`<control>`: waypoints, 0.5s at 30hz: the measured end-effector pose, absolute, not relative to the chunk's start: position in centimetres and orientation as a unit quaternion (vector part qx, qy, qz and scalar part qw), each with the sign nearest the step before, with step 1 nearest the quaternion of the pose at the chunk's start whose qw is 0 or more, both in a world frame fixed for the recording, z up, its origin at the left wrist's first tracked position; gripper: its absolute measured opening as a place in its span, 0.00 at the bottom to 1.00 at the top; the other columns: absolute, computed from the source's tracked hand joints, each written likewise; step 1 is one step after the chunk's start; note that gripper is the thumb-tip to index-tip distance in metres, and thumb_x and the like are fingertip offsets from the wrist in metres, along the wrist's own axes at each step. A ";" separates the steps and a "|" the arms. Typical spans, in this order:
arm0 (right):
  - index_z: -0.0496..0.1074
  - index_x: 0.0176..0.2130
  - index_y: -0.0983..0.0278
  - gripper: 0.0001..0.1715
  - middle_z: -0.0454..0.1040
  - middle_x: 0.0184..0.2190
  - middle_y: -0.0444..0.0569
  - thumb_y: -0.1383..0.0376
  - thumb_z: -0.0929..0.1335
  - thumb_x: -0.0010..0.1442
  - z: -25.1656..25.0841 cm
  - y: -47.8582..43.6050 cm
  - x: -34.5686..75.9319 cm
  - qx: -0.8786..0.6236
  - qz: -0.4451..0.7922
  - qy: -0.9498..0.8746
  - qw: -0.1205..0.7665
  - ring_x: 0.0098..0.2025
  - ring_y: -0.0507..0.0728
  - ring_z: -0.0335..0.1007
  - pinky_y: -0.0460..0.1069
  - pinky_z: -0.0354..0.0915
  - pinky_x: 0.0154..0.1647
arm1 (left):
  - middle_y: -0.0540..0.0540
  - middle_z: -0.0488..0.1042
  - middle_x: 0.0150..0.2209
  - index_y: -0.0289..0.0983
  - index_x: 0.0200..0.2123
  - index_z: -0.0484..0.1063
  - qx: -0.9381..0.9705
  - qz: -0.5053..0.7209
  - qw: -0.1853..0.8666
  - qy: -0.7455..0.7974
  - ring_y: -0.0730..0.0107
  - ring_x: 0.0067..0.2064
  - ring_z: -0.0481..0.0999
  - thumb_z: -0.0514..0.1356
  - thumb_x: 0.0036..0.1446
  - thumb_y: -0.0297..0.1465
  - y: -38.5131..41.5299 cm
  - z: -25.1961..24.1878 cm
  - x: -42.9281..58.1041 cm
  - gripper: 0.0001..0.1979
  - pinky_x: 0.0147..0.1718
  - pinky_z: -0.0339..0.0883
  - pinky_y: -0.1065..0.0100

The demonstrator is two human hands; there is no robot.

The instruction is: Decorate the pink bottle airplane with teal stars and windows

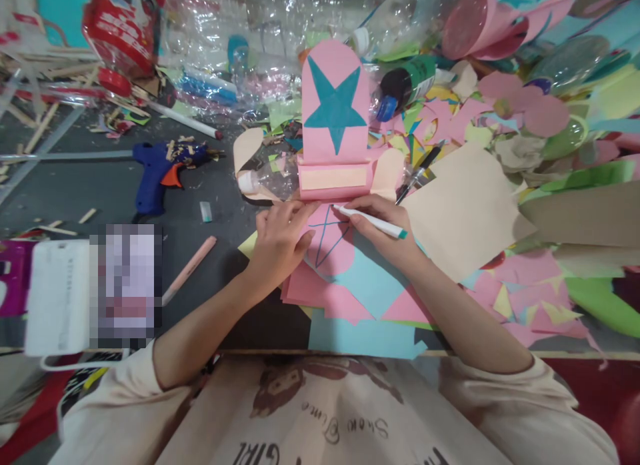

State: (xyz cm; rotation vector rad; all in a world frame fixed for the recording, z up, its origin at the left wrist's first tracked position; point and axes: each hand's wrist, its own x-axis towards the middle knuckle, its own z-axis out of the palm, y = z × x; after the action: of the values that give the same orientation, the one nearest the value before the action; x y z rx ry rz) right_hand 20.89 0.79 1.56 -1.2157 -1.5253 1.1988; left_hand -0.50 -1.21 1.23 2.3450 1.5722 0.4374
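Note:
My right hand (395, 233) grips a white marker (373, 219) with a teal end, its tip at the upper part of a pink paper piece (343, 255). Thin teal lines on that piece form a star outline. Fingers outstretched, my left hand (280, 237) lies flat on the left side of the same piece. Just beyond both hands is a pink paper construction (309, 145) with a rounded upright panel, a filled teal star (336, 108) and a cream strip (334, 178). Light blue paper (370, 278) and more pink sheets lie under the piece.
A blue glue gun (150, 175) and a peach marker (190, 268) lie to the left, near a white power bank (57, 297). Beige paper (465, 211), a black pen (420, 171) and paper scraps crowd the right. Clear plastic bottles (273, 181) stretch across the back.

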 end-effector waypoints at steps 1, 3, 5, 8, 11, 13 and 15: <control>0.77 0.37 0.61 0.14 0.82 0.36 0.49 0.53 0.72 0.60 1.5 0.8 20.8 -0.485 0.471 -0.611 0.413 0.39 0.57 0.81 0.51 0.76 0.39 | 0.39 0.74 0.50 0.41 0.62 0.67 0.813 0.152 0.140 0.545 0.53 0.52 0.70 0.50 0.69 0.36 -1.2 1.2 -0.5 0.21 0.49 0.58 0.58; 0.78 0.37 0.61 0.12 0.82 0.36 0.49 0.55 0.72 0.60 1.4 0.9 20.8 -0.487 0.463 -0.617 0.410 0.38 0.57 0.81 0.51 0.75 0.39 | 0.39 0.75 0.49 0.41 0.62 0.67 0.813 0.153 0.136 0.546 0.53 0.51 0.71 0.50 0.69 0.36 -1.2 1.2 -0.4 0.21 0.49 0.58 0.58; 0.78 0.37 0.62 0.11 0.82 0.35 0.48 0.57 0.71 0.61 1.4 0.9 20.7 -0.484 0.462 -0.620 0.409 0.36 0.56 0.80 0.50 0.75 0.38 | 0.39 0.75 0.49 0.41 0.61 0.68 0.812 0.156 0.131 0.547 0.53 0.51 0.71 0.50 0.69 0.36 -1.2 1.2 -0.4 0.21 0.48 0.58 0.58; 0.78 0.38 0.61 0.09 0.82 0.34 0.47 0.59 0.70 0.62 1.5 0.9 20.7 -0.477 0.460 -0.629 0.406 0.34 0.55 0.79 0.50 0.74 0.36 | 0.39 0.75 0.49 0.41 0.61 0.68 0.813 0.161 0.129 0.544 0.53 0.51 0.71 0.50 0.69 0.37 -1.2 1.1 -0.4 0.21 0.48 0.58 0.58; 0.78 0.37 0.61 0.08 0.81 0.31 0.46 0.61 0.70 0.62 1.7 0.8 20.7 -0.476 0.461 -0.634 0.397 0.32 0.55 0.78 0.49 0.72 0.34 | 0.39 0.74 0.49 0.41 0.61 0.68 0.810 0.161 0.139 0.547 0.53 0.51 0.71 0.50 0.69 0.37 -1.2 1.1 -0.4 0.21 0.49 0.58 0.58; 0.78 0.34 0.62 0.07 0.80 0.28 0.45 0.63 0.70 0.60 1.8 0.9 20.7 -0.483 0.463 -0.632 0.391 0.29 0.54 0.76 0.48 0.70 0.30 | 0.39 0.74 0.49 0.40 0.61 0.68 0.808 0.161 0.145 0.547 0.53 0.51 0.70 0.51 0.69 0.37 -1.2 1.1 -0.4 0.21 0.49 0.58 0.57; 0.77 0.31 0.63 0.07 0.78 0.25 0.45 0.63 0.69 0.58 1.9 0.9 20.8 -0.492 0.462 -0.631 0.382 0.27 0.54 0.74 0.48 0.67 0.27 | 0.39 0.73 0.49 0.40 0.60 0.68 0.809 0.163 0.145 0.545 0.53 0.51 0.71 0.51 0.68 0.36 -1.2 1.2 -0.5 0.20 0.49 0.58 0.58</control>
State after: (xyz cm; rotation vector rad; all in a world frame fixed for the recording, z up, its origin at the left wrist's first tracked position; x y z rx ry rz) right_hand 20.82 0.92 1.91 -1.2558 -1.6083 1.1795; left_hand -0.47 -1.18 1.15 2.3319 1.5713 0.4685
